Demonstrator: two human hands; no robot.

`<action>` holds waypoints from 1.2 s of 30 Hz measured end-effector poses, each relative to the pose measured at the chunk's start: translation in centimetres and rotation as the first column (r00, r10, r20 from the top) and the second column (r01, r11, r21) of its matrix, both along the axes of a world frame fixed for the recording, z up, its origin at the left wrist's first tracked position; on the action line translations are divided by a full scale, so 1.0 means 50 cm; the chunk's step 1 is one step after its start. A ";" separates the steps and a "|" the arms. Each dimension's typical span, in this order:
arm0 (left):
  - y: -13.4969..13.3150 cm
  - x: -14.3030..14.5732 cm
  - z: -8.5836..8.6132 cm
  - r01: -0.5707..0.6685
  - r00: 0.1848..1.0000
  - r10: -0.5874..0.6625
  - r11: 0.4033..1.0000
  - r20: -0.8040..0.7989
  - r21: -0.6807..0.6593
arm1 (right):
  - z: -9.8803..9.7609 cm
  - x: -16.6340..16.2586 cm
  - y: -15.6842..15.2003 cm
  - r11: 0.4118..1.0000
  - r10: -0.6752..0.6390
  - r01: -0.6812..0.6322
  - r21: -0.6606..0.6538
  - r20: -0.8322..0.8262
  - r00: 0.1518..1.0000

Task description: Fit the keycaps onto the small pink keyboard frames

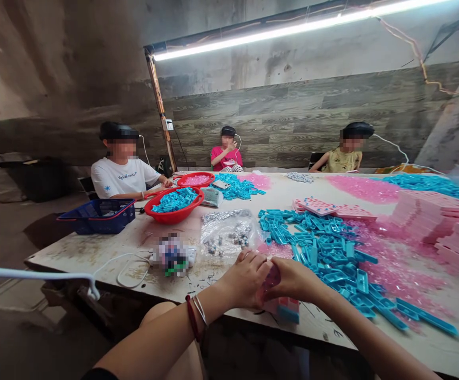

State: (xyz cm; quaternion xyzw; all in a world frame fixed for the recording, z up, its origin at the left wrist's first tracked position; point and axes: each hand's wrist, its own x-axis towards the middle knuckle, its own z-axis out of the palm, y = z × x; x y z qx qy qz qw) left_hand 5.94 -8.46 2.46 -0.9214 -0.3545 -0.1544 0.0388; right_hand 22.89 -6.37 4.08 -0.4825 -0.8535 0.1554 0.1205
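At the near edge of the table, my left hand (247, 274) and my right hand (294, 279) meet with fingers curled around a small pink translucent plastic piece (272, 277). Its full shape is hidden by my fingers. Just under my hands sits a pink block with a blue part (288, 312) at its front, partly covered. Beyond my hands lies a clear plastic bag (229, 229) with small silvery parts in it. A spread of blue plastic trays (332, 258) begins right beside my right hand.
Pink translucent pieces (403, 269) and stacked pink foam-like blocks (455, 227) cover the right side. Red baskets (174, 216) and a dark blue basket (98, 216) stand at left. A white cable (35, 273) crosses the left foreground. Three people (124, 177) sit around the table.
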 end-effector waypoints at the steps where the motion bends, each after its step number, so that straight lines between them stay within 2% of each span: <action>1: -0.001 0.001 0.001 -0.002 1.000 0.002 1.000 0.000 0.003 | 0.005 -0.003 -0.003 1.000 -0.019 0.018 0.013 0.029 0.999; 5: 0.004 -0.006 0.003 -0.030 0.999 0.031 1.000 0.041 -0.005 | 0.012 -0.015 -0.009 0.994 -0.089 0.082 0.078 0.094 0.992; 8: 0.016 -0.018 0.006 -0.037 0.996 0.044 0.995 0.078 -0.087 | 0.007 -0.018 -0.008 0.990 -0.102 0.090 0.105 0.119 0.988; 13: 0.029 -0.028 0.014 0.066 0.989 -0.040 0.981 0.140 -0.185 | 0.004 -0.016 -0.009 0.987 -0.104 0.087 0.136 0.123 0.987; 20: 0.024 -0.020 0.012 0.031 0.984 0.009 0.975 0.179 -0.222 | 0.012 -0.022 -0.022 0.988 -0.077 0.058 0.141 0.139 0.987; 29: 0.034 -0.018 0.012 0.035 0.980 0.013 0.971 0.199 -0.236 | -0.004 -0.012 -0.014 0.984 -0.052 0.034 0.177 0.094 0.994; 31: 0.033 -0.027 0.014 0.075 0.975 -0.017 0.965 0.222 -0.253 | -0.008 -0.012 -0.015 0.986 -0.036 0.026 0.167 0.053 0.998; 33: 0.032 -0.041 0.012 0.098 0.972 -0.030 0.953 0.231 -0.288 | -0.013 -0.005 -0.008 0.988 0.053 -0.045 0.149 -0.044 0.998; 34: 0.032 -0.049 0.011 0.084 0.976 -0.011 0.941 0.216 -0.328 | -0.016 0.003 -0.002 0.986 0.120 -0.106 0.129 -0.105 0.987; 36: 0.033 -0.065 0.009 0.010 0.983 0.066 0.915 0.173 -0.403 | -0.018 0.032 0.017 0.991 0.129 -0.116 0.071 -0.226 0.966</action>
